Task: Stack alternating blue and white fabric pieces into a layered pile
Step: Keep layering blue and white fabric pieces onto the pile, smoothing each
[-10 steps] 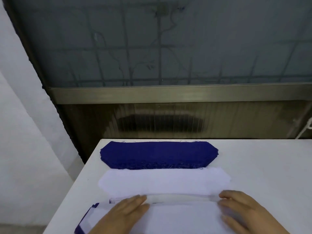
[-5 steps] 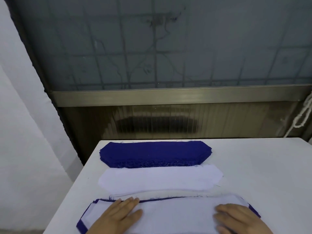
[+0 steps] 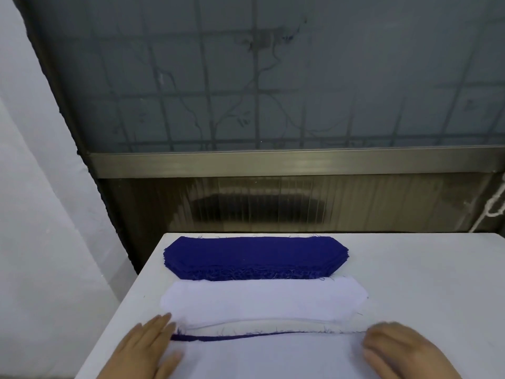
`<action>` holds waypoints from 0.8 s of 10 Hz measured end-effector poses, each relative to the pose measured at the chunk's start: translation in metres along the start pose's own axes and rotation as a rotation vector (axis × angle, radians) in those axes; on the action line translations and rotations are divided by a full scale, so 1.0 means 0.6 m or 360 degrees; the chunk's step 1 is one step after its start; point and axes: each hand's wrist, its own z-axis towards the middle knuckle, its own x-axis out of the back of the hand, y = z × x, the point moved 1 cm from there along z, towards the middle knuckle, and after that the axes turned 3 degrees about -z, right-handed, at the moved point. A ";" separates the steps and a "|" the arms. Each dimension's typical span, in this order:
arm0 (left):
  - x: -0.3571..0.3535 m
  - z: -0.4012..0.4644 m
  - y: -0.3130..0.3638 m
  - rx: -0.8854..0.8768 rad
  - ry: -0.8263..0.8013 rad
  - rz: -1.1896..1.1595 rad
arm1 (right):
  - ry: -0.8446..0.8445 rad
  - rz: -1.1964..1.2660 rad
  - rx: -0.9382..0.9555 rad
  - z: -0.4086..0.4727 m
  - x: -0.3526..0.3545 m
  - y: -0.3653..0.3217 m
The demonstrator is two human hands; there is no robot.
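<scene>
So your flat, open hands, left (image 3: 147,348) and right (image 3: 401,354), press the layered pile (image 3: 259,356), white on top. Plenty left: the blue stack (image 3: 254,255) and white stack (image 3: 262,302) wait.

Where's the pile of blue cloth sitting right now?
In the head view, the blue fabric stack lies at the table's far edge, left of centre, just behind the white fabric stack and well beyond both hands.

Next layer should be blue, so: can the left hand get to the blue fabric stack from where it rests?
Probably yes. The left hand lies flat on the near layered pile, and only the low white stack lies between it and the blue fabric stack; nothing upright blocks a reach over it.
</scene>
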 end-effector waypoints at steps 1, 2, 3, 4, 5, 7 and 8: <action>0.024 0.065 0.020 0.0264 0.0225 -0.0149 | -0.0754 0.0324 -0.1087 0.008 -0.059 0.039; 0.015 0.146 0.052 0.0133 0.0392 -0.0265 | -0.0976 0.0326 -0.1307 0.063 -0.131 0.072; -0.001 0.234 0.084 0.0075 0.0294 -0.0458 | -0.1154 0.0388 -0.1532 0.081 -0.214 0.122; -0.008 0.301 0.110 0.0008 0.0265 -0.0579 | -0.1385 0.0346 -0.1567 0.076 -0.255 0.139; -0.025 0.350 0.120 0.0014 0.0215 -0.0680 | -0.1442 0.0357 -0.1561 0.069 -0.269 0.151; -0.046 0.398 0.125 0.0069 0.0175 -0.0635 | -0.1460 0.0334 -0.1412 0.068 -0.291 0.178; -0.049 0.411 0.125 0.0137 0.0239 -0.0582 | -0.1534 0.0323 -0.1453 0.071 -0.300 0.189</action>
